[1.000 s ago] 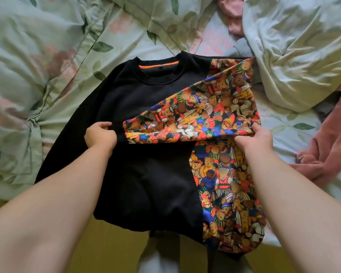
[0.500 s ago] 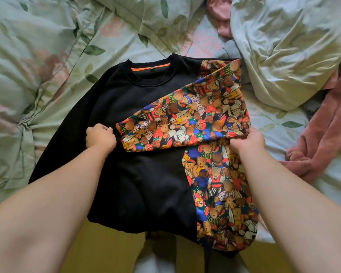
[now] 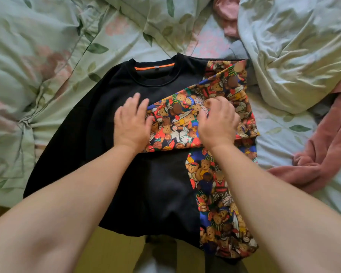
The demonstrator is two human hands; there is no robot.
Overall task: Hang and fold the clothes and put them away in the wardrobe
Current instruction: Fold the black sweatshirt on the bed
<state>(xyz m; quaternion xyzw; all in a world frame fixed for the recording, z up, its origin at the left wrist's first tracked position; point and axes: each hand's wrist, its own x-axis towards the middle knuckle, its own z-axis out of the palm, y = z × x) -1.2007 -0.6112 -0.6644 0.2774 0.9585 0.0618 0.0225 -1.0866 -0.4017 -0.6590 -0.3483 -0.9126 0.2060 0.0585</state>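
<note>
A black sweatshirt (image 3: 98,134) with an orange neck tape lies flat on the bed, its hem hanging over the bed's front edge. Its right side and sleeve are a colourful teddy-bear print. The bear-print sleeve (image 3: 187,123) is folded across the chest. My left hand (image 3: 133,121) lies flat with fingers spread, pressing on the sleeve's cuff end and the black cloth. My right hand (image 3: 217,121) rests on the sleeve further right, fingers bent a little and blurred.
A pale green floral duvet (image 3: 37,56) covers the bed at left and back. A bunched pale blue quilt (image 3: 293,52) lies at the back right. A pink fleecy garment (image 3: 323,154) lies at the right. Yellow floor (image 3: 110,251) shows below the bed's edge.
Both hands let go of the sleeve's lower edge and moved up onto it. The left hand went from a closed grip to flat fingers. The sleeve now lies flat on the chest.
</note>
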